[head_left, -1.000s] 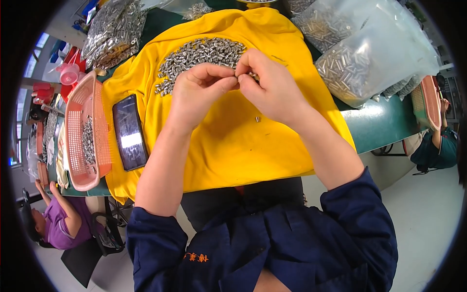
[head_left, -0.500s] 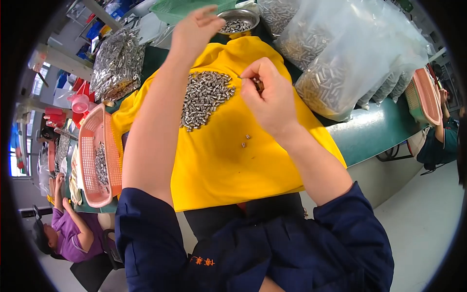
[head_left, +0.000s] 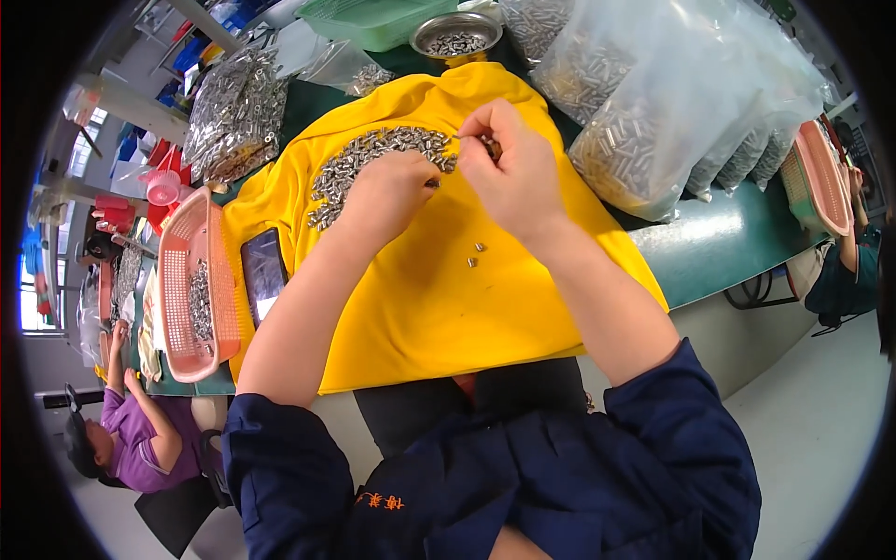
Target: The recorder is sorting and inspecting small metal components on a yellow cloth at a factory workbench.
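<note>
Your left hand has come back from 12 o'clock, where half a second ago it was raised beside the steel bowl; it is now low at the 5 o'clock edge of the pile of small metal sleeves, fingers curled inward; a metallic glint shows at its fingertips, but whether a piece is gripped there or lies behind cannot be told.

Your right hand has kept its station at the pile's 3 o'clock side; its thumb and forefinger are drawn near each other, the other fingers folded over brass-coloured pieces; anything at its very tips is too small to confirm.

Two loose sleeves lie on the yellow cloth at 7 o'clock from your right hand; one alone was in view a second ago.

The smartphone, hidden by your left forearm half a second ago, is again partly visible at 9 o'clock, beside the pink basket.

Assessment: your hands are near each other but apart; the left's return appears to put both within working reach of the pile, which remains large.
</note>
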Demonstrator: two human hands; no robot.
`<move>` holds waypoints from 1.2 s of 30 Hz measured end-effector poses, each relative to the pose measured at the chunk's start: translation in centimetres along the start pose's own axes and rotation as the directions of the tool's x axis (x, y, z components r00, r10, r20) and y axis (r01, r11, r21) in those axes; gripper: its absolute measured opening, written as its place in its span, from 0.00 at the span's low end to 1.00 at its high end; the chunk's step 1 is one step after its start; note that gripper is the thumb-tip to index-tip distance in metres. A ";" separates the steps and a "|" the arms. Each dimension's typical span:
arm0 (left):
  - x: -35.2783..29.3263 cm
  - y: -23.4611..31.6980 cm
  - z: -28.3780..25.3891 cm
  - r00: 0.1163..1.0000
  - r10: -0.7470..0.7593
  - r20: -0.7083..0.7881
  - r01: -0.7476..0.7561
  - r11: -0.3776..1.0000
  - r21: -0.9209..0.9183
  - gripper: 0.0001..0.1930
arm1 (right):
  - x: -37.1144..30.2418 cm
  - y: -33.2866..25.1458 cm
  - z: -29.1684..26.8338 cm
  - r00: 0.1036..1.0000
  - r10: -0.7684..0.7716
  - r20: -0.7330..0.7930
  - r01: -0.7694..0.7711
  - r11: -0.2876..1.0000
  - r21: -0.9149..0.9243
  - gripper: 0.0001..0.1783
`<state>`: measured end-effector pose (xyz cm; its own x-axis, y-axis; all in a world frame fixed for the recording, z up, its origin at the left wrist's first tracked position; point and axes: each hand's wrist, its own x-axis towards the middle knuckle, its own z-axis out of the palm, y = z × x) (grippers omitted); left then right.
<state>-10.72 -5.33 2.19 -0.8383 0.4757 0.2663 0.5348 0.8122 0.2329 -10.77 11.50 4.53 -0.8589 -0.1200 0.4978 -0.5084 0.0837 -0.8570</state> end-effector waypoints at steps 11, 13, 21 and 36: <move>-0.4 0.8 -1.0 0.976 -0.169 0.139 0.184 0.978 -0.101 0.04 | -1.0 0.2 0.2 0.998 0.030 0.054 -0.031 0.999 0.013 0.02; -1.0 0.3 -0.6 0.989 -0.105 0.099 0.101 0.994 0.044 0.05 | -0.9 -0.1 0.6 0.997 0.048 0.054 -0.049 0.999 0.015 0.02; -2.3 0.2 -2.3 0.987 -0.136 0.087 0.138 0.990 -0.018 0.13 | 0.2 0.0 -0.1 0.999 0.005 0.035 -0.005 1.000 -0.009 0.02; -1.9 1.5 -0.9 0.988 -0.070 0.135 0.076 0.996 -0.042 0.07 | -0.3 0.2 0.0 0.997 -0.013 0.074 0.013 1.000 0.004 0.02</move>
<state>-8.22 -5.35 2.89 -0.8801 0.4591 0.1211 0.4736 0.8310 0.2917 -10.62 11.54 4.17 -0.8451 -0.1944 0.4981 -0.5194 0.0777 -0.8510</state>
